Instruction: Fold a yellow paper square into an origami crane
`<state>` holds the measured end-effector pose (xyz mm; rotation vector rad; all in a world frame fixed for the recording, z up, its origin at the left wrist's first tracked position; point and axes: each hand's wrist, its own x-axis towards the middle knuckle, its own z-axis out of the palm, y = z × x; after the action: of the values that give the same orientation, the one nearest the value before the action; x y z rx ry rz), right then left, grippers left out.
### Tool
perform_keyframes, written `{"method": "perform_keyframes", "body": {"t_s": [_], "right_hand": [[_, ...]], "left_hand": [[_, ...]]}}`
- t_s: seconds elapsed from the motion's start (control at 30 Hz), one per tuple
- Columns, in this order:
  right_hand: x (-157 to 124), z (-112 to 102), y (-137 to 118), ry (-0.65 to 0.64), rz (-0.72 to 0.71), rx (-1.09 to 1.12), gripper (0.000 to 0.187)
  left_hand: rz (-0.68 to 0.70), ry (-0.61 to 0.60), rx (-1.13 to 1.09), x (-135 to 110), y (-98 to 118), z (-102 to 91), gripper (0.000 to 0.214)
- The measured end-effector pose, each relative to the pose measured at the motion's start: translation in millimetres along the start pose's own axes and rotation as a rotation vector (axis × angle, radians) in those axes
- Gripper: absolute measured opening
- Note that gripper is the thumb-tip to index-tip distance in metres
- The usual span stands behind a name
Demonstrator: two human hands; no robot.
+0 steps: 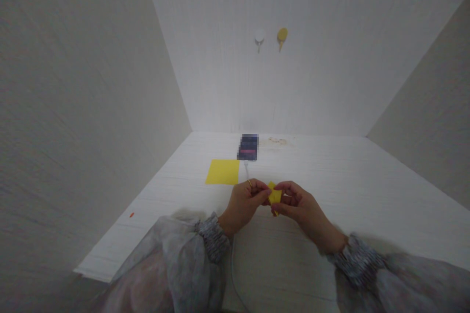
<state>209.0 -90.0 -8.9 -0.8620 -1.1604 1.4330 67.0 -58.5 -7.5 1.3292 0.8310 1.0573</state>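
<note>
White bench: left hand and right hand pinch folded yellow paper, lower centre; yellow sheet, unreadable pixelated block mid-frame.

Your left hand and right hand pinch a small folded piece of yellow paper between them, fingertips on opposite sides. A flat yellow sheet lies just beyond your left hand. Farther beyond that hand is a dark, pixelated object; a pale cable shows below it and again beside your left wrist. Well to the left of your hands sits an orange speck. High on the wall ahead of them are a white hook and a yellow hook.
</note>
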Motion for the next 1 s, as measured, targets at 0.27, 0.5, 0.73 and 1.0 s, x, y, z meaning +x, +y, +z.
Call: {"method": "perform_keyframes", "body": {"t_s": [0.27,0.5,0.73,1.0], "right_hand": [[0.6,-3.2,4.8,-0.009,0.000,0.010,0.032],[-1.5,0.0,-0.7,0.010,0.018,-0.016,0.030],[-2.6,-0.7,-0.3,0.038,0.015,-0.022,0.032],[0.0,-5.2,3.5,0.006,0.006,-0.019,0.033]], "left_hand": [[-0.033,0.005,-0.071,0.2,3.2,1.9,0.019],[-0.042,-0.025,-0.147,-1.1,4.0,1.2,0.028],[-0.073,-0.095,-0.129,-0.6,0.0,-1.3,0.037],[-0.102,-0.100,-0.162,-0.3,1.1,-1.6,0.039]]}}
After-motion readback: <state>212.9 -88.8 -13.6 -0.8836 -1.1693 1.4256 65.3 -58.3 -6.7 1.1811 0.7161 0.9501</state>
